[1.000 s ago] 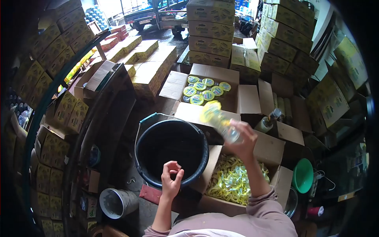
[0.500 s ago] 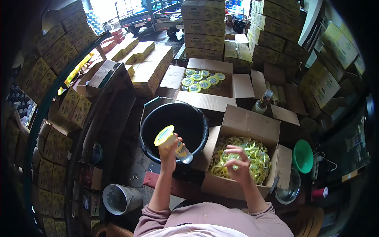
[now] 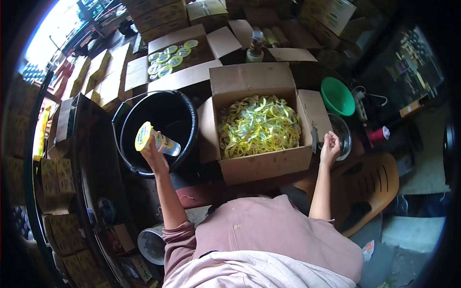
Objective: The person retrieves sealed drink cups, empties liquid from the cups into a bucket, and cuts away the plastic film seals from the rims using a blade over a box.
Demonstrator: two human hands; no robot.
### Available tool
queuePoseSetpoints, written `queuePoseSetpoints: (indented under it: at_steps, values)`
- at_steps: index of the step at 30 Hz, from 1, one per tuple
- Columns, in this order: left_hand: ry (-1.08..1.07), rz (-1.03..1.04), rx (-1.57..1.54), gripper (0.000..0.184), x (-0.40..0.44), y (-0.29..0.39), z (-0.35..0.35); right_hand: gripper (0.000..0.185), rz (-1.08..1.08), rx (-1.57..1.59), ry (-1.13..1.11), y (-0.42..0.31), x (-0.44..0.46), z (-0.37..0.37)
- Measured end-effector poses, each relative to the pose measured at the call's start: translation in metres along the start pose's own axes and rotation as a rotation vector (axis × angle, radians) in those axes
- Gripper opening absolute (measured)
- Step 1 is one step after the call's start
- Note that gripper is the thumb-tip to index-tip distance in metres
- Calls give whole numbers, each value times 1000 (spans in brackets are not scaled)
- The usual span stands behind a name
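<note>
Dark lettering runs across the round yellow lid (image 3: 143,136) of one clear plastic cup (image 3: 168,146) at left of centre in the frame, but it is too small to read with certainty; more print shows on the cup's side. The yellowish printed carton (image 3: 336,14) at the upper right also bears writing, too blurred to make out.

The left hand (image 3: 154,152) is wrapped round that cup, which tilts with its lid toward the left of the frame, in view over one round black bucket (image 3: 193,120). The right hand (image 3: 330,146), right of centre, has its fingers curled beside one clear round bowl (image 3: 342,127); I cannot tell whether they close on anything.

In the upper left, an open brown cardboard box (image 3: 185,74) holds more cups with yellow-rimmed lids (image 3: 175,61) (I count eight, though some overlap). A second open cardboard box (image 3: 266,165), mid-frame, is heaped with shiny yellow strips (image 3: 259,127), too tangled to count. One clear bottle (image 3: 255,50) stands at upper centre. Toward the right are one green plastic bowl (image 3: 337,97), one pinkish-red spool (image 3: 379,134) and, lower, one orange-brown slotted chair (image 3: 357,180).
</note>
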State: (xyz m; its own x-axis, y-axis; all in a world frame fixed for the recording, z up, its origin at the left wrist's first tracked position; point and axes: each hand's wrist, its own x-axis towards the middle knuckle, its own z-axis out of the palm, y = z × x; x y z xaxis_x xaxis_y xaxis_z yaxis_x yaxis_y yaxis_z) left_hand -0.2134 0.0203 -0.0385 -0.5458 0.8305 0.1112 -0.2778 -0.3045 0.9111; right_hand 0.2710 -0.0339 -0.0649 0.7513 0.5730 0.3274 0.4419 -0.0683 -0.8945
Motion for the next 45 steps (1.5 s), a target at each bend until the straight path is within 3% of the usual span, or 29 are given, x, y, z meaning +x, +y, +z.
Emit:
queuePoseSetpoints:
  at_steps: [2,7,14,18,22,26,27,29,31,33,36,39,43,45]
  values:
    - [28,37,56,39,-4,1,4,20,146,20,-68,26,-6,-6]
    - [50,47,121,40,-6,2,5,36,374,-54,8,57,-13,2]
    - [47,78,123,44,-5,0,4,62,474,190,-126,96,-3,6]
    - [-12,215,203,49,-5,-2,6,59,494,249,-97,88,7,-1]
    - [-25,141,171,48,-12,11,14,49,431,345,96,48,14,15]
    - [-21,148,126,50,-9,5,10,37,636,770,-161,-37,5,65]
    - [-20,145,137,53,-9,6,10,33,630,890,-310,-25,6,85]
    - [-21,136,156,59,-9,9,12,21,678,952,-488,-94,-23,118]
    - [-14,148,239,59,-8,7,11,26,727,1018,-710,-105,-42,150]
    - [-37,175,259,49,-9,11,14,26,726,982,-831,-142,-67,172]
    - [-156,259,403,52,-13,34,21,27,547,945,-1107,-179,-91,190]
    - [-120,243,350,53,-12,30,14,25,472,932,-1378,-190,-101,197]
    - [0,218,314,51,-8,19,4,31,687,610,-1410,-177,-110,197]
    - [56,109,215,54,-6,22,5,31,770,651,-1537,-160,-112,200]
